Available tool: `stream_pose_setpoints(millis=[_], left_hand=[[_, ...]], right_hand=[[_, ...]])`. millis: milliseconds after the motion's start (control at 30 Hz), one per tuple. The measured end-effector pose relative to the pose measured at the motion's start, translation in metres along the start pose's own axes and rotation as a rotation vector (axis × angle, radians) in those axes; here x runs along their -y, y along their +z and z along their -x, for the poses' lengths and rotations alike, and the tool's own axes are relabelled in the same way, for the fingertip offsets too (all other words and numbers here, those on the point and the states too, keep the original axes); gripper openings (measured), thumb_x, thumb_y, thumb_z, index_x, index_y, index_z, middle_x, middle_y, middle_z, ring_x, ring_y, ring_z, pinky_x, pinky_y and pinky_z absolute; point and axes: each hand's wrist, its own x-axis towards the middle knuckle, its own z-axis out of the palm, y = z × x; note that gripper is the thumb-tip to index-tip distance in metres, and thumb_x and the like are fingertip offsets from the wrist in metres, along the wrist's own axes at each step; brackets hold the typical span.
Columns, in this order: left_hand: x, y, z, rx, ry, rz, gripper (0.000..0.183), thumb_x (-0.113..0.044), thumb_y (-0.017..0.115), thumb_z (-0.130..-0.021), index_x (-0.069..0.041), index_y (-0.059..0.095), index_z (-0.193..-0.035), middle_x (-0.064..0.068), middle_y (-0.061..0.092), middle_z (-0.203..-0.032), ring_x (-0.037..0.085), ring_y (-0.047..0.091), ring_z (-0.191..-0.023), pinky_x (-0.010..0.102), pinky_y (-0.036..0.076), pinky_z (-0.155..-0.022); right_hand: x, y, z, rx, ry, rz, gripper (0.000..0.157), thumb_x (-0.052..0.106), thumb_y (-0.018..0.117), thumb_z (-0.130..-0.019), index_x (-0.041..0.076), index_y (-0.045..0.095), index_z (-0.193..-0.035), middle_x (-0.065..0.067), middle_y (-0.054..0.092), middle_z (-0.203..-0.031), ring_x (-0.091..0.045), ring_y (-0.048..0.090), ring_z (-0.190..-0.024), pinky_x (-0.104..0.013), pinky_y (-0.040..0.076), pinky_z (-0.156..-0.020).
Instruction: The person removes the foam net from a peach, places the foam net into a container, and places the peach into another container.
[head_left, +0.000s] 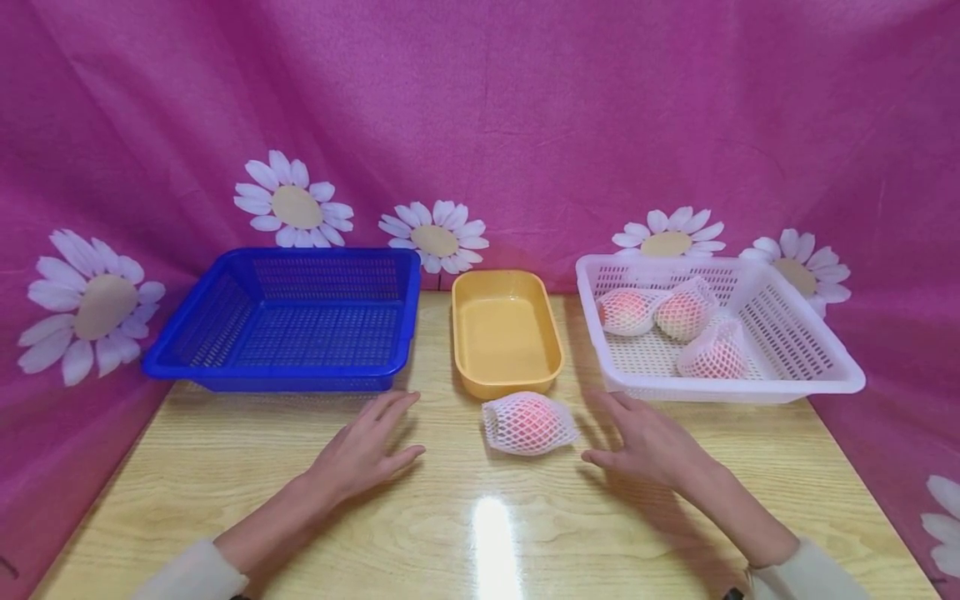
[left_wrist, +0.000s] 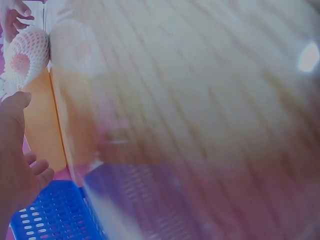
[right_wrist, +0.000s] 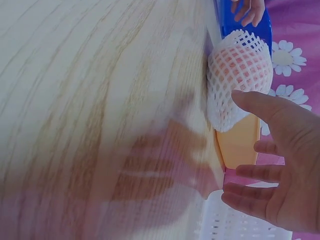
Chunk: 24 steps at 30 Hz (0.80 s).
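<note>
A pinkish-red round fruit in a white foam net (head_left: pixel 531 423) lies on the table just in front of the yellow tray (head_left: pixel 507 385). To its left, my left hand (head_left: pixel 362 450) hovers with thumb and fingers spread, holding nothing, near the front of the blue basket (head_left: pixel 277 383). My right hand (head_left: pixel 651 440) is on the fruit's other side, closer to it, also with fingers apart and nothing in them. In the right wrist view the thumb (right_wrist: pixel 255 102) overlaps the netted fruit (right_wrist: pixel 237 75). Both palms face inward toward it.
The white basket (head_left: pixel 742 390) on the right holds three more netted fruits (head_left: pixel 686 310). Inside the blue basket and the yellow tray only their bare bottoms show. A magenta cloth with daisies (head_left: pixel 525 125) hangs behind the wooden table (head_left: pixel 420 533).
</note>
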Motion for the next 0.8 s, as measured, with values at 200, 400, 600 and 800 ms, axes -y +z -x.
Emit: stream_pose_setpoints(millis=[200,400,600,800], left_hand=[[-0.001,-0.003,0.000,0.018,-0.014,0.009,0.072,-0.036,0.078,-0.086,-0.006,0.048,-0.145,0.012,0.053,-0.136,0.029,0.052,-0.125,0.047,0.051,-0.095],[-0.003,-0.004,-0.002,0.008,-0.008,-0.007,0.074,-0.036,0.080,-0.085,-0.005,0.049,-0.144,0.012,0.053,-0.136,0.030,0.052,-0.124,0.048,0.049,-0.098],[-0.007,-0.005,-0.004,-0.007,0.007,-0.013,0.076,-0.035,0.081,-0.084,-0.005,0.048,-0.144,0.015,0.054,-0.136,0.033,0.052,-0.124,0.050,0.048,-0.100],[-0.011,-0.004,-0.008,0.000,0.013,0.011,0.075,-0.035,0.081,-0.084,-0.007,0.048,-0.145,0.013,0.053,-0.137,0.031,0.052,-0.125,0.048,0.047,-0.100]], right_hand=[[-0.001,0.001,0.001,0.002,0.005,0.008,0.084,0.049,0.081,-0.079,0.011,0.046,-0.146,-0.024,0.059,-0.129,-0.042,0.062,-0.107,-0.057,0.054,-0.084],[0.001,0.001,0.000,-0.010,-0.008,0.017,0.084,0.049,0.081,-0.079,0.009,0.048,-0.144,-0.024,0.057,-0.133,-0.044,0.061,-0.109,-0.058,0.052,-0.086],[0.007,0.000,-0.006,-0.004,-0.016,0.011,0.085,0.049,0.081,-0.079,0.012,0.046,-0.147,-0.024,0.055,-0.136,-0.044,0.059,-0.112,-0.059,0.052,-0.087],[0.011,0.002,-0.012,-0.009,-0.038,0.004,0.085,0.048,0.083,-0.077,0.013,0.047,-0.146,-0.022,0.054,-0.138,-0.042,0.059,-0.115,-0.057,0.053,-0.087]])
